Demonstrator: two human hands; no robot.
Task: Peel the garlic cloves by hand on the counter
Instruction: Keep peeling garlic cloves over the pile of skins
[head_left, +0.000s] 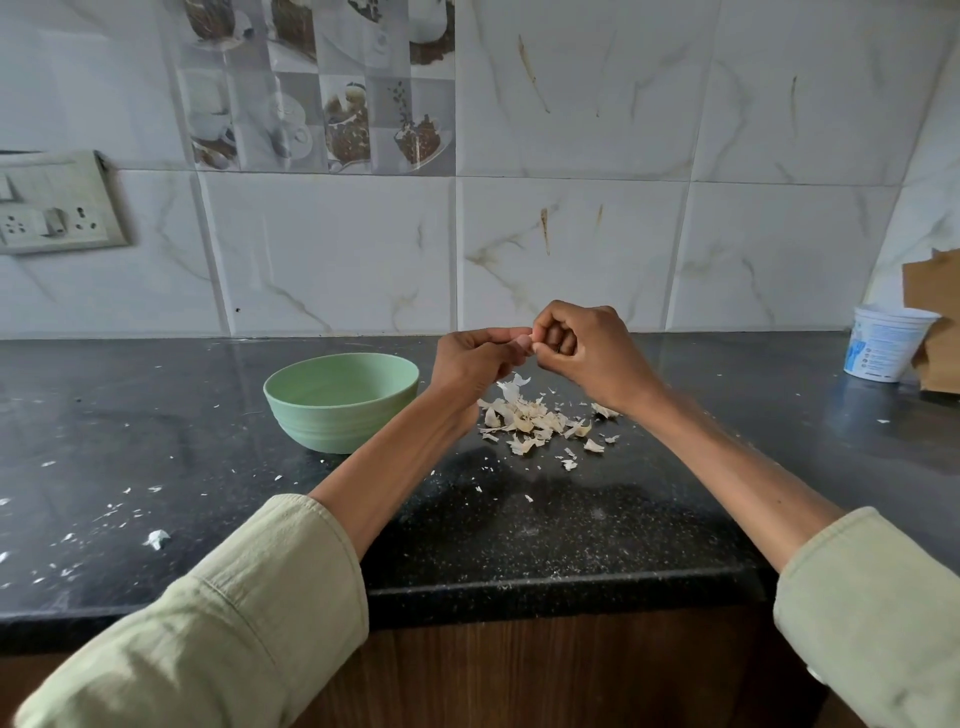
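Clearly a good deal of peeling is behind this person already. A heap of papery garlic skins (530, 423) lies on the dark counter (571, 530), just right of a pale green bowl (340, 405), and smaller flakes are scattered across the counter to the left and toward the front edge.

Both hands are raised a little above that heap and meet in the middle. The left hand (470, 358) has its fingers curled around a garlic clove (522, 341), of which only a small pinkish-white tip shows between the fingertips. The right hand (582, 345) is bunched, thumb and forefinger pinching at that same tip, so it looks to be picking or pulling at the skin. How much skin is left on this clove cannot be told, since the fingers cover nearly all of it.

The step in hand, then, seems to be stripping one more clove. The bowl likely takes the peeled cloves, but its inside is not visible from this angle, so the count of finished cloves is unknown. No unpeeled cloves show on the counter; a few thicker pieces in the heap could be skins or cloves, too small to tell. Judged from that, the task looks well advanced, possibly near its end.

A white plastic tub (885, 345) stands far right against the tiled wall (571, 234), well apart from the work.
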